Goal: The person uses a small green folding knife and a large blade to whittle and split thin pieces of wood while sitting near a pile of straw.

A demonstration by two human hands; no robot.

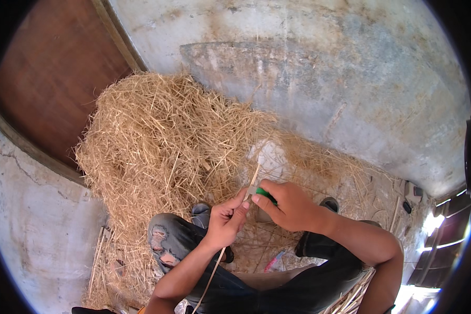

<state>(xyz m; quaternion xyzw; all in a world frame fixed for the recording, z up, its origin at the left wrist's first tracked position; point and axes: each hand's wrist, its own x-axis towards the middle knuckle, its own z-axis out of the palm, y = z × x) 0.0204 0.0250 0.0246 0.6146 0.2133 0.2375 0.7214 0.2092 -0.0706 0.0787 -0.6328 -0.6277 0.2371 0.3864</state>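
Between my knees, my left hand [227,220] is closed around a thin pale strip [210,282], which looks like split cane or bamboo. The strip runs from its tip beyond my fingers down past my left forearm. My right hand [293,205] grips a small green-handled blade tool [267,195]. Its flat metal end lies against the strip, right by my left fingertips. Fingers hide part of the tool, so I cannot tell its exact kind.
A big heap of straw-like shavings [157,131] rises ahead on the left, against the stained wall [329,78] and a brown door panel [52,78]. Pale sticks [350,299] lie beneath my right leg. A pink-and-blue object [273,260] lies on the floor between my feet.
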